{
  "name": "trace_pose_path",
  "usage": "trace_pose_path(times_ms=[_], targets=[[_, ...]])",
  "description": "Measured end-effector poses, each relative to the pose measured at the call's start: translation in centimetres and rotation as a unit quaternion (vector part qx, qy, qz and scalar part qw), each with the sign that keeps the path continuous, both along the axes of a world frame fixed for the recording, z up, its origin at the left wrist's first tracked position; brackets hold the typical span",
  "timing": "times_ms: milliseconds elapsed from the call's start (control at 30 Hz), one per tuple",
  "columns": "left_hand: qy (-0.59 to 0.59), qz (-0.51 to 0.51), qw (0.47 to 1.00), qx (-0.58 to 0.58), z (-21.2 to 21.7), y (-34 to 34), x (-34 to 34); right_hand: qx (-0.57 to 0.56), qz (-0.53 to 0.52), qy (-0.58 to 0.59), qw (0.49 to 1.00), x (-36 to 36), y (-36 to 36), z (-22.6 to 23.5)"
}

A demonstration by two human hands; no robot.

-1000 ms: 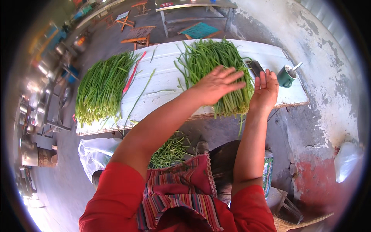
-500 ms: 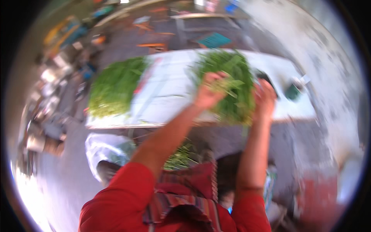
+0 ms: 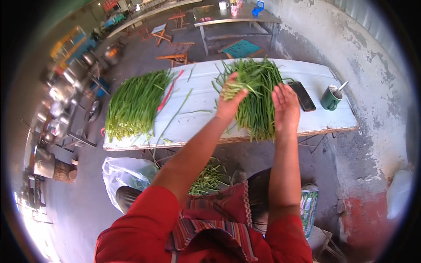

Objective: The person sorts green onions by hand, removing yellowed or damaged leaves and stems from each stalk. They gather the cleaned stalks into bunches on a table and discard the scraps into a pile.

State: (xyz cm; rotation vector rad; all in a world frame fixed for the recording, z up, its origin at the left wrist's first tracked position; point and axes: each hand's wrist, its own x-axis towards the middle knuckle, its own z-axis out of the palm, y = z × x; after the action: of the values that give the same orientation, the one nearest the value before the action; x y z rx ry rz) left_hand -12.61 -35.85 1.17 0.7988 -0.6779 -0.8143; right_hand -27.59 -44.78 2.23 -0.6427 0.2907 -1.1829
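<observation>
My left hand (image 3: pixel 230 107) is closed round a small bunch of garlic chives (image 3: pixel 239 90), its pale cut ends bundled at the fingers. This bunch is over a large heap of green chives (image 3: pixel 258 116) on the white table (image 3: pixel 188 125). My right hand (image 3: pixel 287 107) is beside the heap's right edge, its fingers stretched out together and nothing in the palm; whether it touches the leaves I cannot tell. A second, neatly lined-up pile of chives (image 3: pixel 138 103) lies at the table's left, pale ends toward me. Along its right side runs a pink-red strip (image 3: pixel 170 91).
Right of the heap lie a black phone (image 3: pixel 303 96) and a green mug (image 3: pixel 331 98) with a spoon. Below the table are a clear plastic bag (image 3: pixel 118 173) and leafy trimmings (image 3: pixel 208 179) by my lap. Stools (image 3: pixel 175 53) and another table (image 3: pixel 237 15) stand beyond; a wall borders the right.
My left hand with the bunch has moved slightly left. My right hand has shifted a little left, and its fingers now show straight. The view has steadied from blurred to sharp.
</observation>
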Motion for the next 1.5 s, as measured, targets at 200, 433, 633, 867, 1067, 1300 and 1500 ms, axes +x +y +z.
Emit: trace_pose_path(times_ms=[200, 433, 633, 867, 1067, 1300, 1500], targets=[[-0.718, 0.091, 0.689, -0.043, 0.8, -0.6, 0.2, -0.016, -0.014, -0.05, 0.999, 0.7, 0.8, 1.7], [-0.063, -0.032, 0.997, -0.022, 1.0, -0.4, 0.5, 0.056, 0.04, -0.028, 0.997, 2.3, -0.3, 0.5], [-0.115, -0.071, 0.991, 0.019, 1.2, 0.4, 1.4, 0.046, -0.033, 0.008, 0.998, 3.6, -1.2, -1.0], [-0.686, -0.159, 0.708, -0.053, 1.2, 2.3, 2.2, -0.122, 0.195, 0.069, 0.971, 4.7, 0.4, 1.2], [-0.437, -0.162, 0.883, -0.054, 3.5, 5.3, 1.6, -0.039, 0.239, 0.122, 0.963, 5.5, -1.6, -1.4], [-0.195, -0.036, 0.963, -0.182, 8.8, 7.7, 4.0, 0.021, 0.103, 0.132, 0.986, 5.8, -4.1, -4.7], [-0.2, 0.07, 0.923, -0.322, 12.4, 10.9, 6.4, 0.002, 0.087, 0.14, 0.986, 5.8, -4.3, -4.9]])
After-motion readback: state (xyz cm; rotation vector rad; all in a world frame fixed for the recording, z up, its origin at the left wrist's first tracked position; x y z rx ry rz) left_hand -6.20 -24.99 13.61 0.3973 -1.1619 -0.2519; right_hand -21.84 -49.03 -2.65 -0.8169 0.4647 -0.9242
